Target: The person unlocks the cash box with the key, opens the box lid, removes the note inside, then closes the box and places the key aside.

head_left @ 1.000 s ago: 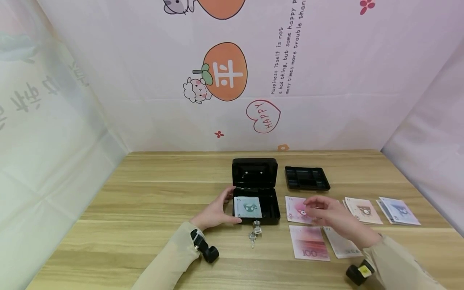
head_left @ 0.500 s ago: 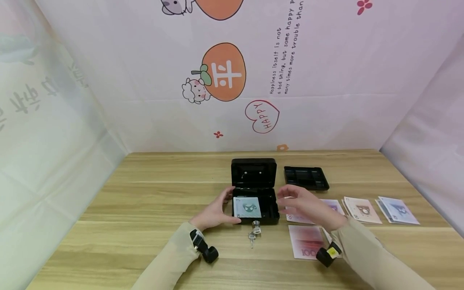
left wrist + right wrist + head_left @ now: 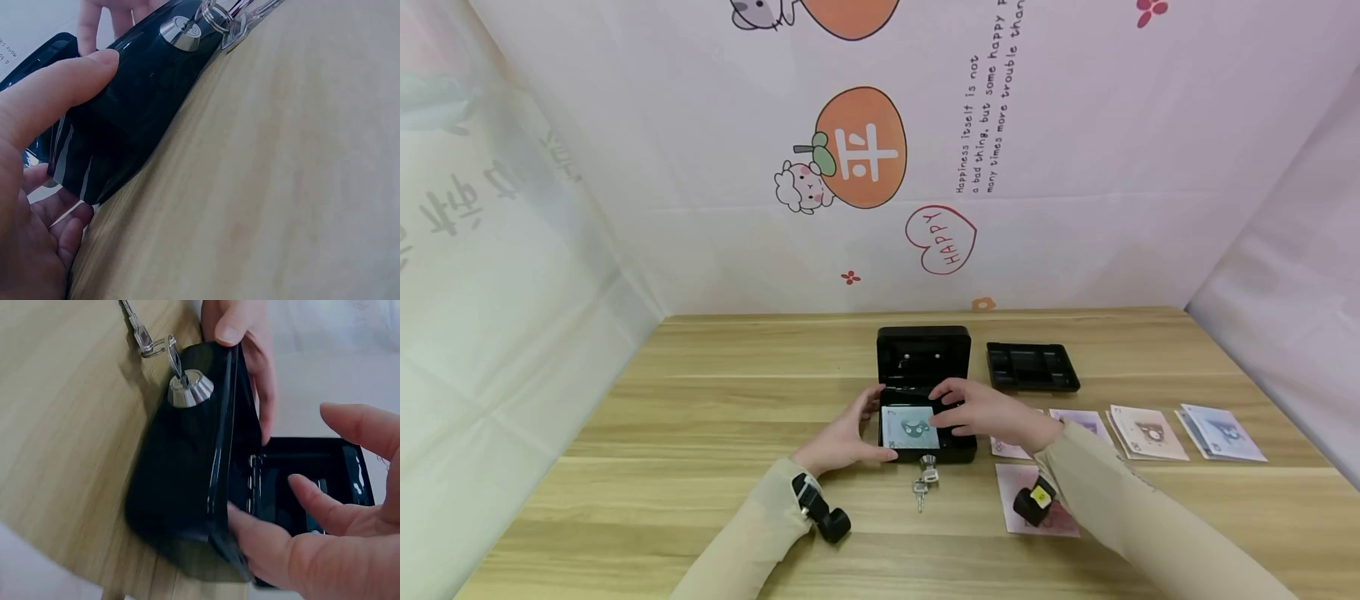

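Observation:
A small black cash box (image 3: 958, 456) stands with its lid (image 3: 923, 343) up. My left hand (image 3: 838, 442) grips its left side, the thumb (image 3: 84, 78) on the front edge and the fingers round the side. A green play banknote (image 3: 904, 428) lies in the left part of the box. Over the box's right part is my right hand (image 3: 992, 412), fingers spread and dipping inside near the note's right edge; nothing shows between them. In the front lock (image 3: 190, 389) sits a key, with a second key (image 3: 921, 495) hanging from its ring.
A black compartment tray (image 3: 1033, 367) lies behind and right of the box. To the right are pink notes (image 3: 1011, 448), purple notes (image 3: 1084, 421), tan notes (image 3: 1150, 433) and blue notes (image 3: 1228, 433). A red 100 note (image 3: 1018, 492) lies nearer, partly under the right forearm.
My right hand has moved left, from above the pink notes across the box's right edge to the inside of the box. The left hand keeps its place on the box.

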The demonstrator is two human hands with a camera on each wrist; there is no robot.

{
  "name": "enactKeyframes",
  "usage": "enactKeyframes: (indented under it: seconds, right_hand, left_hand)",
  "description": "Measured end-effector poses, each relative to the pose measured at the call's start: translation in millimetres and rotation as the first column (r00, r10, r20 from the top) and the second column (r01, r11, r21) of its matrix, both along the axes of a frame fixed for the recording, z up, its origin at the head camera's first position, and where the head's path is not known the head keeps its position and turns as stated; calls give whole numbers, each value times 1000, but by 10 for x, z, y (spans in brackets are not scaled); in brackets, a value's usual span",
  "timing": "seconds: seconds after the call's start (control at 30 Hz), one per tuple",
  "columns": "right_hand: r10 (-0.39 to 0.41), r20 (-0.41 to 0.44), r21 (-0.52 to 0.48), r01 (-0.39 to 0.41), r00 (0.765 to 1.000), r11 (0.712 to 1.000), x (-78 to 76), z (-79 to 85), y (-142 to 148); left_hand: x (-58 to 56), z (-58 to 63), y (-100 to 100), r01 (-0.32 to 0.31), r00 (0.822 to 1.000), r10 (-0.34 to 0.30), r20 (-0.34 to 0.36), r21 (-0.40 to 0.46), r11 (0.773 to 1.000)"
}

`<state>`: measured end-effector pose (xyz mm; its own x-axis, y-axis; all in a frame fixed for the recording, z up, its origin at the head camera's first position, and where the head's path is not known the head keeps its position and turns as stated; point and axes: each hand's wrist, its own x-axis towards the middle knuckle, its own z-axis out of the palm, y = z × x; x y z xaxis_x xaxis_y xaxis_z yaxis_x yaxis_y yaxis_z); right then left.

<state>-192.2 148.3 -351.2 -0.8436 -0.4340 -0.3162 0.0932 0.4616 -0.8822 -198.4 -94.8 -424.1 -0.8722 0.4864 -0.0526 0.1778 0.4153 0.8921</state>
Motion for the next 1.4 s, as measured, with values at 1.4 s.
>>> enactKeyframes:
  seconds: [1.4]
  right_hand:
    - [-208, -1, -37, 208, 978, 977, -27, -150, -271]
  left_hand:
    - [-8, 24, 10, 6, 1000, -7, -13, -10, 1000]
